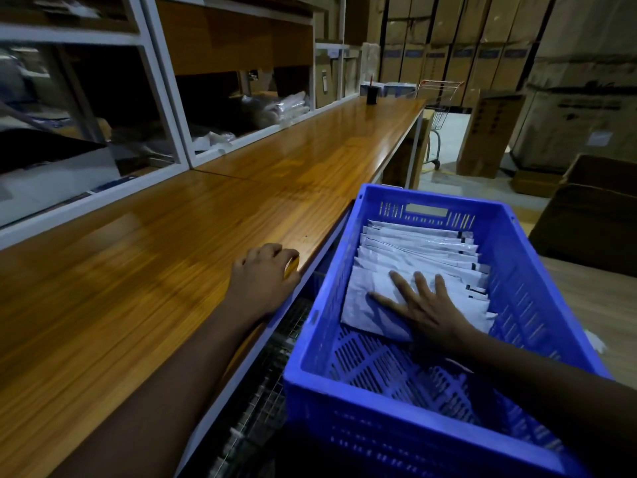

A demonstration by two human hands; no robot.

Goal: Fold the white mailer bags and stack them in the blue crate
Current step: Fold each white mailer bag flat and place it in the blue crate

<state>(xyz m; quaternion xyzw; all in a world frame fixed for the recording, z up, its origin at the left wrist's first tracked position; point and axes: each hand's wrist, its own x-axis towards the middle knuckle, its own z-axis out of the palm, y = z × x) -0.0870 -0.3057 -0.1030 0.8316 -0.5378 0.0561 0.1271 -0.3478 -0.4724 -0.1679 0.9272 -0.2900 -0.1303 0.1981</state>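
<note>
A blue slotted crate point(310, 343) stands to the right of the wooden counter. Inside it, several folded white mailer bags point(413, 250) lean in a row toward the far wall. My right hand point(422, 310) lies flat with spread fingers on the nearest folded bag point(362, 301), pressing it down. My left hand point(263, 274) rests on the counter's right edge, fingers curled over the rim and holding nothing. The crate's near half shows only its bare perforated floor.
The long wooden counter point(172, 270) runs away to the upper right, with a small black cup point(371, 94) far along it. White-framed shelves point(165, 108) hold plastic-wrapped goods on the left. Cardboard boxes point(493, 132) and a wire trolley point(437, 108) stand beyond.
</note>
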